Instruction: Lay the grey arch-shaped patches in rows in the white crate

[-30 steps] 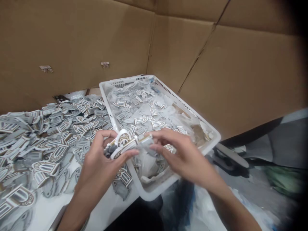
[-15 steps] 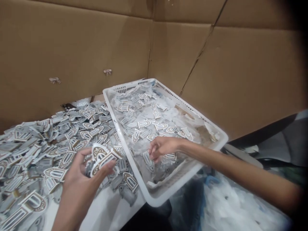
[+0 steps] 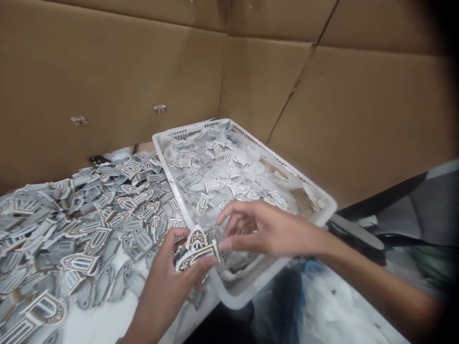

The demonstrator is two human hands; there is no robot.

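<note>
Several small arch-shaped ornament pieces [image 3: 196, 247], white with gold scrollwork and grey window-like panels, are bunched in my left hand [image 3: 172, 277]. The thumb presses on the front piece, and the fingers curl behind the bunch. This hand is at the near left rim of a white plastic basket [image 3: 229, 301]. My right hand [image 3: 263, 229] is over the basket, its thumb and curled fingers apart and facing the bunch. The thumb tip is close to the bunch's right end; whether it touches cannot be made out. Nothing plainly shows between its fingers.
A large heap of similar pieces [image 3: 82, 224] covers the white table left of the basket. More pieces lie on plastic film [image 3: 211, 167] inside the basket. Cardboard walls [image 3: 143, 62] stand behind. White plastic bags [image 3: 340, 306] are at the lower right, near a grey chair-like shape [image 3: 409, 215].
My left hand has moved right with its bunch, to the basket rim. My right hand has lifted from among the basket's pieces, its fingers spreading toward the bunch.
</note>
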